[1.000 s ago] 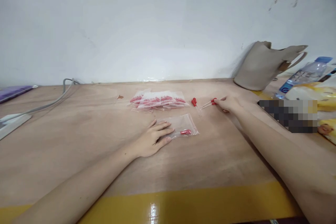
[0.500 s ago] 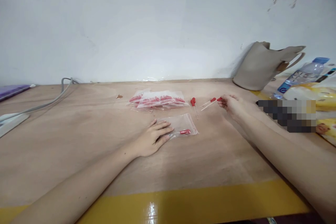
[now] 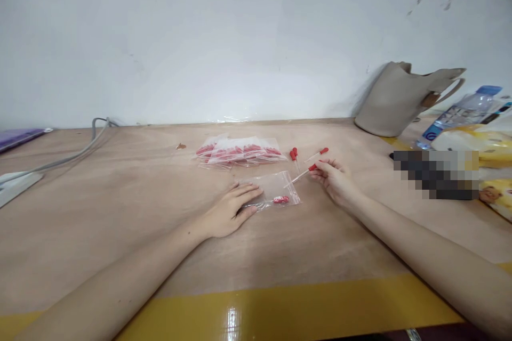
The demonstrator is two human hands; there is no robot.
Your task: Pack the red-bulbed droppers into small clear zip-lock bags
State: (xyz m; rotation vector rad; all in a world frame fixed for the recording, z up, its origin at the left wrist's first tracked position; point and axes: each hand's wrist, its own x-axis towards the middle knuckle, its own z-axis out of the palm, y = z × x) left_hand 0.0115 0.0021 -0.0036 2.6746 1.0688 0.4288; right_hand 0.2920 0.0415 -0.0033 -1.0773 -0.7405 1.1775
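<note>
My left hand (image 3: 232, 209) lies flat with fingers spread over the left part of a clear zip bag (image 3: 270, 184). Inside that bag is a dropper with a red bulb (image 3: 281, 200). Between the fingertips of my right hand (image 3: 333, 181) is another dropper (image 3: 307, 171), pinched by its red bulb; its thin clear tube points left, with the tip at the bag's right end. Whether the tip is inside the bag or over it I cannot tell. Beyond my right hand lie a loose dropper (image 3: 324, 151) and a small group of red-bulbed droppers (image 3: 294, 154).
A pile of clear bags with red-bulbed droppers (image 3: 240, 150) lies near the wall. At the right stand a beige bag (image 3: 388, 101) and a tilted water bottle (image 3: 460, 114), beside yellow packages (image 3: 496, 192). A grey cable (image 3: 80, 154) crosses the left side.
My right hand has moved left and nearer, bringing the pinched dropper from beside the loose one to the bag's right end. My left hand stays on the bag.
</note>
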